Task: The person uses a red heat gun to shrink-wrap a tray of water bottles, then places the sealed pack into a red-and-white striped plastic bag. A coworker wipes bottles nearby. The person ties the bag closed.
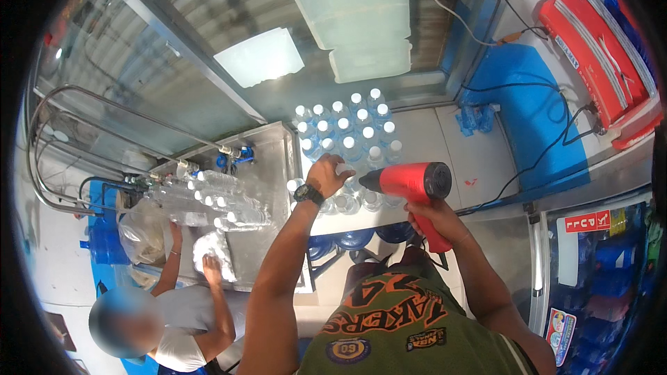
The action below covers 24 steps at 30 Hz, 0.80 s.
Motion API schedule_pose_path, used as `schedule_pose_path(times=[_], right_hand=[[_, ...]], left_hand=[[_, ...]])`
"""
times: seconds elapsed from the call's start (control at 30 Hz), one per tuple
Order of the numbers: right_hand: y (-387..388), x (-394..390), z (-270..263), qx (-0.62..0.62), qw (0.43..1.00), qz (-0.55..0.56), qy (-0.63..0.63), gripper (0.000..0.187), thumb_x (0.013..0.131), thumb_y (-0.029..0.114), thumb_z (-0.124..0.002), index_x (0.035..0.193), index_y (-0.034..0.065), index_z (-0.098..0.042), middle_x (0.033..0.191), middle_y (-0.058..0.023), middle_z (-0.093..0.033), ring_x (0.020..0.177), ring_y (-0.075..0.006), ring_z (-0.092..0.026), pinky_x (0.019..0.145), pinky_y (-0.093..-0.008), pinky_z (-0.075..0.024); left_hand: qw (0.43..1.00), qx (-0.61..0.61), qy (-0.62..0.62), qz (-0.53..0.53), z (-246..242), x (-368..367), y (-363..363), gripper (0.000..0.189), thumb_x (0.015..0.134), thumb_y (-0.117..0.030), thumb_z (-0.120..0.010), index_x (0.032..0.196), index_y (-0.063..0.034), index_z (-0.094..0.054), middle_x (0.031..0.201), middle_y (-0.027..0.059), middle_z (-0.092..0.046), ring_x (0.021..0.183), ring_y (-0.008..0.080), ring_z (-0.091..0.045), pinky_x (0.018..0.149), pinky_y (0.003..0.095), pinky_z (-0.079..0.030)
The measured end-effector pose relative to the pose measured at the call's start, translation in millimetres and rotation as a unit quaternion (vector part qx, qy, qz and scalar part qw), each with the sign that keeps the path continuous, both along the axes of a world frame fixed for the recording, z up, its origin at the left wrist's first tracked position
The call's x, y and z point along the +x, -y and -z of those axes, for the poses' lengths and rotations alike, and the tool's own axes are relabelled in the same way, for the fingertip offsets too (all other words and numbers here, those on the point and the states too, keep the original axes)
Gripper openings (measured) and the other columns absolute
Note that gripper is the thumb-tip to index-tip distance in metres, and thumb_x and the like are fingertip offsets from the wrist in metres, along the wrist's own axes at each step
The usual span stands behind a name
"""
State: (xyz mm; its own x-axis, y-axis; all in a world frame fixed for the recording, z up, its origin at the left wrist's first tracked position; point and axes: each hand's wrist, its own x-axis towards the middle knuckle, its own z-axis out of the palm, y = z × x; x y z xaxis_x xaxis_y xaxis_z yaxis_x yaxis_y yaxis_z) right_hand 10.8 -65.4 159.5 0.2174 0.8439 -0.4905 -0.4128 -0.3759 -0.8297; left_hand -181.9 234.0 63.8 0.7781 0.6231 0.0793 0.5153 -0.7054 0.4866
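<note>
Rows of clear plastic water bottles (348,144) with white caps stand upright on a white tabletop (333,225). My left hand (328,172), with a dark watch at its wrist, has its fingers on the capped top of one bottle in the near part of the group. From the right, my right hand (436,217) grips the handle of a red heat gun (411,181). The heat gun's dark nozzle points left, close to the fingertips of my left hand. Part of the near rows is hidden by my left hand and the heat gun.
At left, a stainless steel basin (260,156) holds more capped bottles (219,182), lying down. A co-worker (193,317) there touches a pile of white caps (214,252). Black cables (521,174) run at right, below a red box (594,57). Large blue jugs (354,238) stand under the table.
</note>
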Motion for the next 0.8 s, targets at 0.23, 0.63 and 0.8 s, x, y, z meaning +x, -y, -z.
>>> schedule_pose_path(times=[0.23,0.63,0.8], right_hand=[[12.9,-6.7,5.3,0.008,0.999,0.022,-0.044,0.033,0.101,0.025,-0.080,0.124,0.0060,-0.066,0.091,-0.0026,-0.069,0.076,-0.0115,-0.067,0.064,-0.0287,-0.0555],[26.9,-10.5,-11.8,0.005,0.998,0.063,0.008,0.033,0.103,0.026,-0.076,0.122,0.0006,-0.068,0.089,-0.0053,-0.070,0.072,-0.0137,-0.068,0.062,-0.0289,-0.0550],[25.2,-12.7,-18.8,0.006,0.999,0.045,0.012,0.031,0.104,0.026,-0.076,0.122,0.0017,-0.069,0.092,-0.0058,-0.070,0.075,-0.0137,-0.069,0.064,-0.0294,-0.0558]], left_hand=[[1.000,-0.018,0.017,0.009,9.2,6.7,3.4,0.050,0.079,-0.038,-0.095,0.115,-0.0072,-0.080,0.083,0.0111,-0.070,0.079,0.0271,-0.072,0.075,0.0405,-0.060],[0.994,-0.027,0.092,-0.044,29.7,21.6,-0.9,0.046,0.079,-0.034,-0.096,0.113,-0.0062,-0.082,0.083,0.0098,-0.071,0.076,0.0244,-0.070,0.072,0.0385,-0.058],[0.955,-0.274,0.097,-0.059,22.5,2.8,-12.4,0.055,0.098,-0.040,-0.083,0.140,-0.0064,-0.070,0.098,0.0144,-0.078,0.083,0.0234,-0.076,0.076,0.0374,-0.059]])
